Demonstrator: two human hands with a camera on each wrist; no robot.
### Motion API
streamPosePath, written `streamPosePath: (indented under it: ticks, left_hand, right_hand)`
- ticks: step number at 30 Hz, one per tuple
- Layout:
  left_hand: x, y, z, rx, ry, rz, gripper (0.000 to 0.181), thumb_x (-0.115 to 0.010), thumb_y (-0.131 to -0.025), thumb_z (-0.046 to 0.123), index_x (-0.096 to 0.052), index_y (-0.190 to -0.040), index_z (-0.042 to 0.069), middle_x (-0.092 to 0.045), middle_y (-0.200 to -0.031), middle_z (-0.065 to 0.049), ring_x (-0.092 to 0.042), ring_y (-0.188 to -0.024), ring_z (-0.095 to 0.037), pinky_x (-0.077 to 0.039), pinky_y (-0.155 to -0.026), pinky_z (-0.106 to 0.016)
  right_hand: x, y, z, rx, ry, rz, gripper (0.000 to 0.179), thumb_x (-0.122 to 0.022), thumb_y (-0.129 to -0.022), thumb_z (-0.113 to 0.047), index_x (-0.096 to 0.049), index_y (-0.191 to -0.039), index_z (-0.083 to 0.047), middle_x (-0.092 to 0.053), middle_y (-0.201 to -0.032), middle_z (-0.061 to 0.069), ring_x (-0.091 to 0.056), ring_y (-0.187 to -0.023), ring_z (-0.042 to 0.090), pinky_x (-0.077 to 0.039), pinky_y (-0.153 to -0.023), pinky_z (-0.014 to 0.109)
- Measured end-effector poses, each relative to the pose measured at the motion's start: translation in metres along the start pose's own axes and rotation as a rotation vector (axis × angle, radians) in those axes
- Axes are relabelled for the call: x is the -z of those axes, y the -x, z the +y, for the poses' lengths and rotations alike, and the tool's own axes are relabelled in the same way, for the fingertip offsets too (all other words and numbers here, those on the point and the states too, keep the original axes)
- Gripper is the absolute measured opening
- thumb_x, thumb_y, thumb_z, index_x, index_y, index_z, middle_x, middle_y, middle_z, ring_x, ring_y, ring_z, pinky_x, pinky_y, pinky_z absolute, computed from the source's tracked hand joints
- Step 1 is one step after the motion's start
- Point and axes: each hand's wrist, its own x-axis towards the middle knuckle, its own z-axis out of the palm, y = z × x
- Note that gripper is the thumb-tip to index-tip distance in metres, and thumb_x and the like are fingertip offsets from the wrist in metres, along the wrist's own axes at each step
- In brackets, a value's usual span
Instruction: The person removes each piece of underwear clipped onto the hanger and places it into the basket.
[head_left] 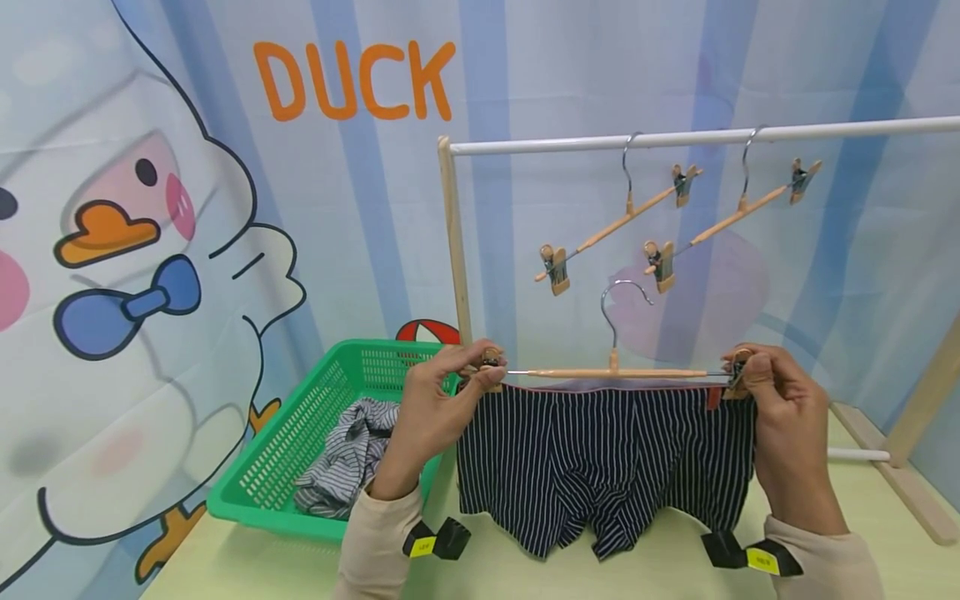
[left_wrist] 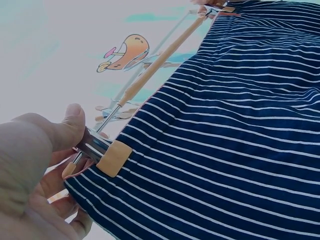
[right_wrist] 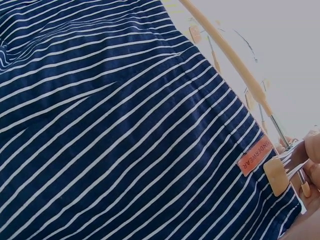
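A pair of navy boxer shorts (head_left: 600,458) with white stripes hangs by its waistband from a clip hanger (head_left: 615,372) with a wooden bar and metal hook. At the left end, my left hand (head_left: 442,408) pinches the hanger's clip (left_wrist: 114,158) between thumb and fingers; the clip's tan pad lies over the waistband. My right hand (head_left: 787,417) pinches the other clip (right_wrist: 276,176), which sits on the waistband beside a red label (right_wrist: 255,155). The hanger is held level, its hook upright and apart from the rail.
A white rail (head_left: 540,146) on a wooden stand (head_left: 453,242) carries two clip hangers (head_left: 626,218) without clothes. On the left, a green basket (head_left: 262,450) holds a crumpled striped garment (head_left: 348,458). Both stand on a pale table (head_left: 247,567) before a duck-print curtain (head_left: 360,208).
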Motion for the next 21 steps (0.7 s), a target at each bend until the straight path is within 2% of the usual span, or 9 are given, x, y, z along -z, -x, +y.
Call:
streamPosePath:
  ticks: [6, 14, 21]
  left_hand:
    - [0.0002, -0.0001, -0.0010, -0.003, -0.005, 0.000, 0.025, -0.069, -0.093, 0.015, -0.073, -0.118, 0.013, -0.072, -0.104, -0.008, -0.063, -0.092, -0.018, -0.054, -0.077, -0.030]
    - [0.0001, -0.0008, -0.0006, -0.013, -0.004, 0.002, 0.025, -0.068, -0.094, 0.015, -0.073, -0.118, 0.012, -0.072, -0.105, -0.008, -0.062, -0.090, -0.018, -0.053, -0.075, -0.029]
    - [-0.0007, -0.0005, -0.0026, -0.008, -0.002, 0.004, 0.024, -0.069, -0.093, 0.015, -0.073, -0.117, 0.013, -0.072, -0.104, -0.008, -0.062, -0.091, -0.018, -0.052, -0.075, -0.029]
  right_hand:
    - [-0.0001, 0.0004, -0.0012, 0.002, -0.018, -0.001, 0.024, -0.051, -0.102, -0.018, -0.072, -0.096, -0.010, -0.067, -0.093, -0.007, -0.052, -0.077, 0.012, -0.043, -0.070, 0.019]
    - [-0.0016, 0.0009, -0.0061, 0.013, 0.010, 0.009, 0.027, -0.051, -0.102, -0.019, -0.070, -0.098, 0.000, -0.066, -0.092, -0.005, -0.049, -0.074, 0.013, -0.042, -0.070, 0.020]
    - [-0.0020, 0.0022, -0.0068, 0.022, 0.010, 0.010, 0.027, -0.051, -0.102, -0.018, -0.070, -0.097, 0.001, -0.065, -0.094, -0.004, -0.051, -0.077, 0.013, -0.044, -0.070, 0.019]
